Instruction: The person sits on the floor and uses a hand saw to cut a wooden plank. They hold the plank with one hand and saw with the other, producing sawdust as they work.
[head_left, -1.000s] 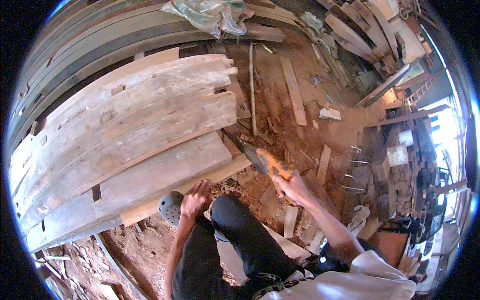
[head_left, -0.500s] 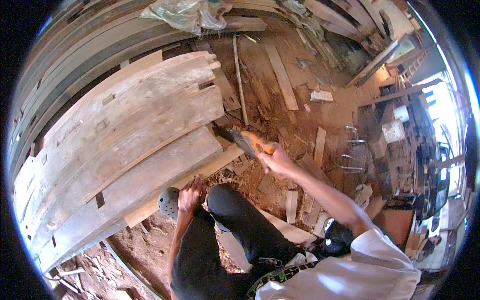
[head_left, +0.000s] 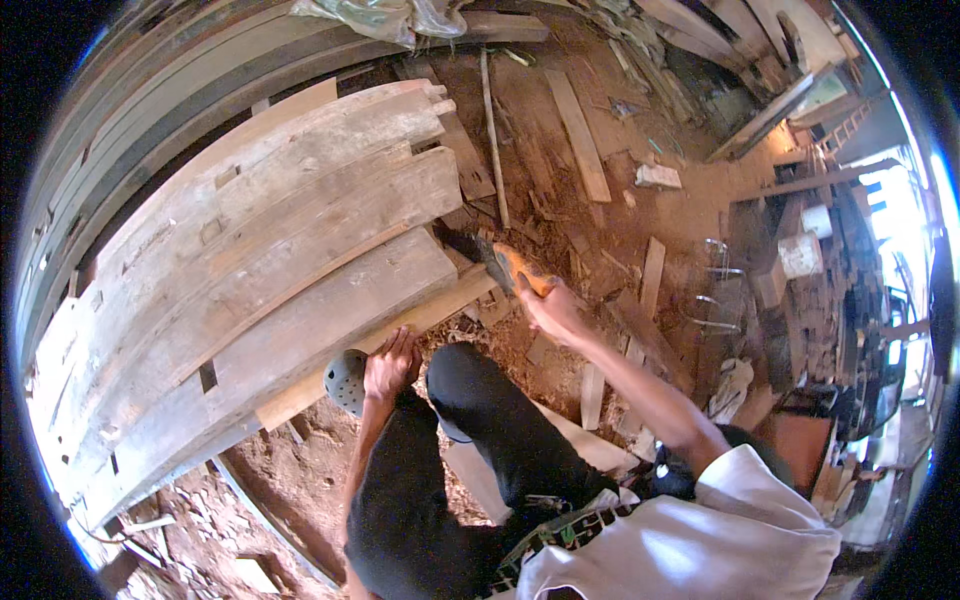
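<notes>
My right hand (head_left: 556,312) is closed around the orange handle of a handsaw (head_left: 523,270). Its dark blade points away to the left, at the right end of a light narrow plank (head_left: 445,306). Whether the teeth touch the wood is hard to see. My left hand (head_left: 392,365) lies on the near edge of that plank, fingers stretched over it, beside a grey perforated clog (head_left: 345,382). The light plank runs along the near side of a stack of wide, weathered boards (head_left: 330,290) with cut mortises.
Long timbers (head_left: 190,125) lie behind the stack, with a plastic sheet (head_left: 385,15) on top. Offcuts, shavings and a loose board (head_left: 578,135) cover the dirt floor. A white block (head_left: 658,177) lies farther right, and a metal-framed object (head_left: 717,300) stands nearby.
The whole view has shifted slightly, so the boards appear higher and a bit farther right. The saw stays at the plank's end in my right hand; my left hand keeps its place.
</notes>
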